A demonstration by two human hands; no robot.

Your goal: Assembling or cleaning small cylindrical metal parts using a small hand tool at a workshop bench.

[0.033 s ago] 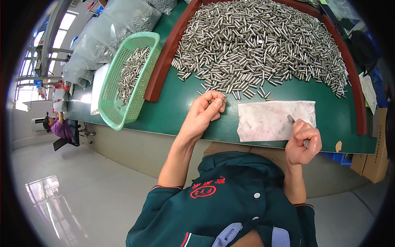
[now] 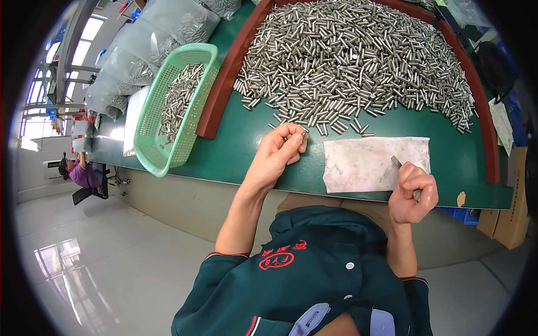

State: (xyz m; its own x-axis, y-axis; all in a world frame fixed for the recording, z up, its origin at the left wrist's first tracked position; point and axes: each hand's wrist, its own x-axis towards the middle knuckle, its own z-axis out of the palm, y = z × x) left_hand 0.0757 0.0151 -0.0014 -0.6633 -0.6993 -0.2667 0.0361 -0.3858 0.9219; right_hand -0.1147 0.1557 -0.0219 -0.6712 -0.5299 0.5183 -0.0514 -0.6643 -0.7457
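Observation:
My left hand (image 2: 282,148) is closed in a pinch just in front of the pile, with a small metal pin (image 2: 304,135) partly showing between thumb and fingers. My right hand (image 2: 413,194) is wrapped round a slim dark-grey stick (image 2: 396,161), whose flat tip pokes out above the fist toward a stained white cloth (image 2: 364,165). That cloth lies flat near the table's front edge, between my hands. A large heap of shiny metal pins (image 2: 353,61) spreads over the green table (image 2: 224,151), its loose front ones close to my left fingertips.
Dark-red rails (image 2: 224,84) border the heap. Left of them stands a pale-green perforated basket (image 2: 147,126) holding more pins. Clear plastic bags (image 2: 162,39) of metal parts line the back left. Cardboard boxes (image 2: 513,207) stand at the right. A seated person (image 2: 87,173) is far left.

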